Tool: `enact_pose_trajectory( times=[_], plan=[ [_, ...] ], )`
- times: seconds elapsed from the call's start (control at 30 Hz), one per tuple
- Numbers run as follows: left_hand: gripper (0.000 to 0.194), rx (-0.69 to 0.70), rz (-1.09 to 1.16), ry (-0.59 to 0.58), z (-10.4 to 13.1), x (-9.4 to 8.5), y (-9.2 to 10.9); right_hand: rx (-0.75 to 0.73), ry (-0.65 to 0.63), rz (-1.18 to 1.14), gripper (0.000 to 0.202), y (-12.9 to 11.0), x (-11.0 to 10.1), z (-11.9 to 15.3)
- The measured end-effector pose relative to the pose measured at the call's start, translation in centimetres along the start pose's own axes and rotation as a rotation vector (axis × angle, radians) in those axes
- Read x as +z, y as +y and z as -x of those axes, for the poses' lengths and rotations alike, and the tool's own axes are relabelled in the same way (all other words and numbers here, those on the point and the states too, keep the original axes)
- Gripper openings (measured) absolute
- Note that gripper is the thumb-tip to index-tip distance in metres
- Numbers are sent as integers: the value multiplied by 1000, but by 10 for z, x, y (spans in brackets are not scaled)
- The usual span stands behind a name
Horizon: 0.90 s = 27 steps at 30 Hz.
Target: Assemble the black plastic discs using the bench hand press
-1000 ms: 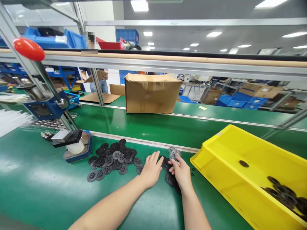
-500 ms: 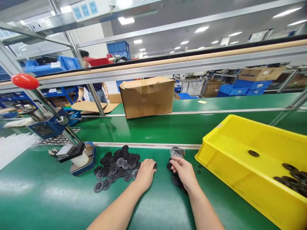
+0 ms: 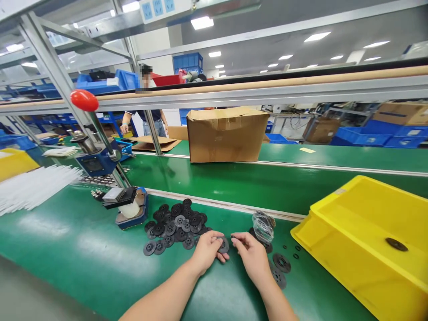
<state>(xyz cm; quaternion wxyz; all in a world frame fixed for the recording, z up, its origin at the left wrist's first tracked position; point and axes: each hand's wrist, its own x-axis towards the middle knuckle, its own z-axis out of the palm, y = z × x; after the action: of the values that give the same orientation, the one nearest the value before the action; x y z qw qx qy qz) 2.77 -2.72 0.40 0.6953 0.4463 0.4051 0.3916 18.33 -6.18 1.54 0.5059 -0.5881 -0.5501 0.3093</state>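
Note:
My left hand [image 3: 209, 250] is closed on a black plastic disc [image 3: 224, 245], thumb on top and fingers beneath, a little above the green tabletop. Just to its right, my right hand [image 3: 249, 254] pinches a small black ring [image 3: 232, 237], mostly hidden by the fingertips. A heap of similar black discs [image 3: 179, 223] lies to the left of my left hand. Behind my right hand is a clear plastic bag [image 3: 263, 227] with dark small parts in it. More discs [image 3: 281, 263] lie beside my right wrist, and several loose black rings [image 3: 296, 256] are farther right.
A yellow bin [image 3: 351, 232] with a dark disc inside stands at the right. On the left is a hand press [image 3: 129, 205] with a red knob, near white sticks [image 3: 36, 189]. A cardboard box [image 3: 227, 138] stands behind; a person [image 3: 155, 122] is beyond the shelf frame.
My left hand has lifted a disc from beside the heap. My right hand has left the bag and come toward the left with a small ring. The view has turned left.

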Motion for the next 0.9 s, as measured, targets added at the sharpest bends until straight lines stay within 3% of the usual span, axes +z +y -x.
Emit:
enact_pose_trajectory(
  times=[0.2,0.37,0.5,0.73,0.9],
  plan=[
    [48,-87,179,-28,-3,-5,3,-235,-86,181,19,1,17,4],
    [43,-94,233,-20,-2,-5,3,-313,-129,267,19,-1,16,5],
    [43,-113,234,-9,-2,-6,4,-310,-126,289,19,-3,17,8],
    [53,-83,237,-101,2,-7,7,-187,-38,252,16,1,22,8],
    [52,-70,197,-96,3,-7,8,-120,13,261,23,-1,6,5]
  ],
)
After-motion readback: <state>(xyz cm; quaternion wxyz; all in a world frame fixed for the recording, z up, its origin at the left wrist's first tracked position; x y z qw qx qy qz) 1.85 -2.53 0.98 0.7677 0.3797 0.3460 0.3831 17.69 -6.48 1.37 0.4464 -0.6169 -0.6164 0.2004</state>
